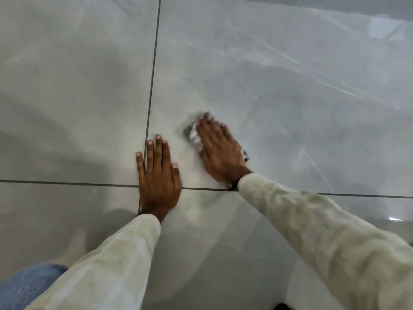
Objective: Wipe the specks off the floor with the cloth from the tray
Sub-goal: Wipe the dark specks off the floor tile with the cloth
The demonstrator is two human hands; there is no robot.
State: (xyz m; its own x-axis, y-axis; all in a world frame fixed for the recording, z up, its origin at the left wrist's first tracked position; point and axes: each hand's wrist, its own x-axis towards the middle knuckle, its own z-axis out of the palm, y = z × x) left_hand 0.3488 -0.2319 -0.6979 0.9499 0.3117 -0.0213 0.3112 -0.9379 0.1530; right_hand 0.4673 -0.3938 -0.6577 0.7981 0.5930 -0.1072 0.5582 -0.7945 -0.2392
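My right hand [220, 153] lies flat on a small grey and white patterned cloth [193, 136] and presses it onto the glossy grey floor tile [279, 97]. The hand and cloth are blurred. Most of the cloth is hidden under the palm; its edges show at the fingertips, along the left side and near the wrist. My left hand [158, 175] rests palm down on the floor, fingers spread, over the crossing of two dark grout lines, a short way left of the cloth. I cannot make out specks under or around the cloth. The tray is out of view.
Large grey marbled tiles surround both hands, split by a dark grout line [153, 70] running away from me and another [67, 183] running left to right. My knee in blue jeans [24, 285] is at the bottom left. A darker strip [335, 3] runs along the top right.
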